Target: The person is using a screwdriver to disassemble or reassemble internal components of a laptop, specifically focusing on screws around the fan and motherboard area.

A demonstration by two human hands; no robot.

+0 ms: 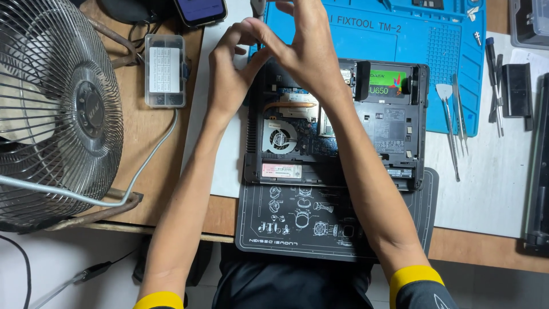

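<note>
1. The laptop (pixel 337 123) lies bottom-up, cover off, at centre frame on a dark mat (pixel 337 220), which rests on the table (pixel 160 149); this presents the internals to the head camera and keeps the casing off the bare wood
2. Its long axis runs left to right across the frame. The fan (pixel 279 139) sits at its lower left, the drive (pixel 387 83) with a green label at its upper right; the far edge points to the top of the frame
3. The left hand (pixel 229 74) is raised over the upper-left corner of the laptop, fingers curled toward the right hand. Whether its grip is closed on anything cannot be told
4. The right hand (pixel 306 43) reaches across the laptop to the same corner, fingers spread and arched, thumb meeting the left fingertips. Its grip looks open; a small part between the fingers cannot be ruled out
5. Both forearms cross the laptop from the lower edge, hiding part of the board
6. A blue mat (pixel 412 40) lies beyond the laptop at upper right, with pry tools (pixel 454 123) beside it, within reach of the right hand
7. A clear parts box (pixel 164 70) stands at upper left, near the left hand; a desk fan (pixel 54 109) fills the left edge
</note>
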